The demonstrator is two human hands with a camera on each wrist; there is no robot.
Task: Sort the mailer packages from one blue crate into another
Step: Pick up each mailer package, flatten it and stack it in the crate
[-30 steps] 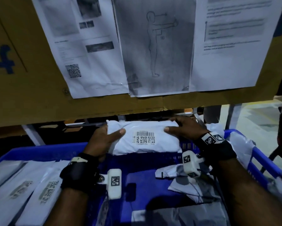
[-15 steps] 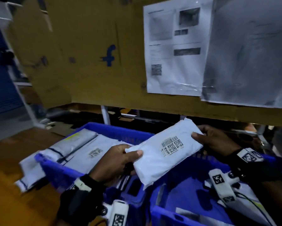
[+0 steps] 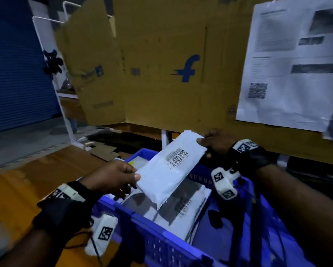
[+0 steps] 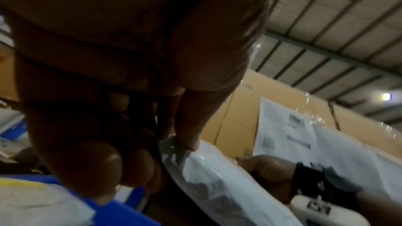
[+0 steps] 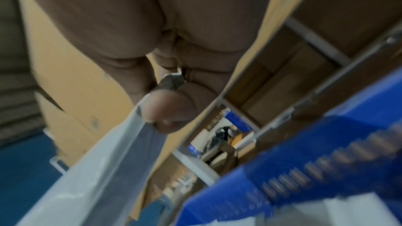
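A white mailer package with a barcode label hangs tilted in the air above a blue crate. My left hand pinches its near left end, thumb on top. My right hand pinches its far right end. In the left wrist view the mailer runs from my left thumb toward the right hand. From the right wrist, the mailer stretches away under my thumb. Several white mailers lie flat in the crate below.
A cardboard wall with a blue letter mark stands behind the crate, with printed sheets taped on at right. A brown wooden floor lies to the left. A blue shutter and a white frame post are at far left.
Both hands have carried the mailer to the left, from over one crate to over the crate with flat mailers. The mailer has tilted, left end lower. My view has swung left.
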